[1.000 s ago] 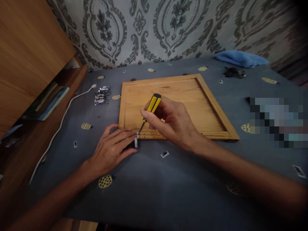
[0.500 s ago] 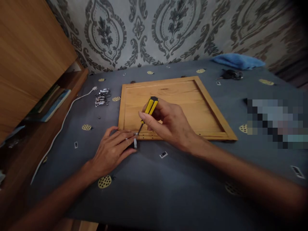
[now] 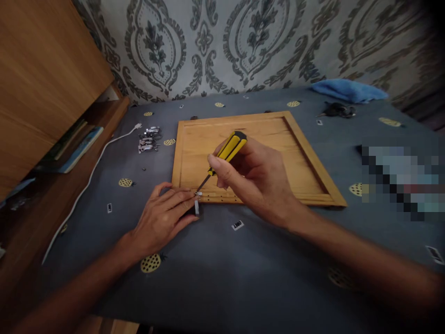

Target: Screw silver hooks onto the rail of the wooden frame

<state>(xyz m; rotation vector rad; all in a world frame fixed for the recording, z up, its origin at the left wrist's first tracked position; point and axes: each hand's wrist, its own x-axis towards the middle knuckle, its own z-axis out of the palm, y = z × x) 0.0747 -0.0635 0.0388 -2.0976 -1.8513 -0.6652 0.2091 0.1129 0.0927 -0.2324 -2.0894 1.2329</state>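
Observation:
A wooden framed panel (image 3: 306,162) lies flat on a grey patterned cloth (image 3: 222,269). My right hand (image 3: 257,181) is closed around a yellow and black screwdriver (image 3: 227,150). Its tip rests on a small metal fitting (image 3: 197,197) at the panel's near left edge. My left hand (image 3: 163,218) lies beside that corner, its fingers pressed onto the fitting and pinching it against the panel's edge.
A pile of metal hinges (image 3: 148,139) and a white cable (image 3: 86,181) lie left of the panel. A blue cloth (image 3: 347,89) and a dark object (image 3: 335,110) sit at the back right. A wooden shelf with books (image 3: 74,146) stands at the left.
The screwdriver handle has tilted further to the right and away from me, while its tip stays on the fitting. My left hand has barely moved.

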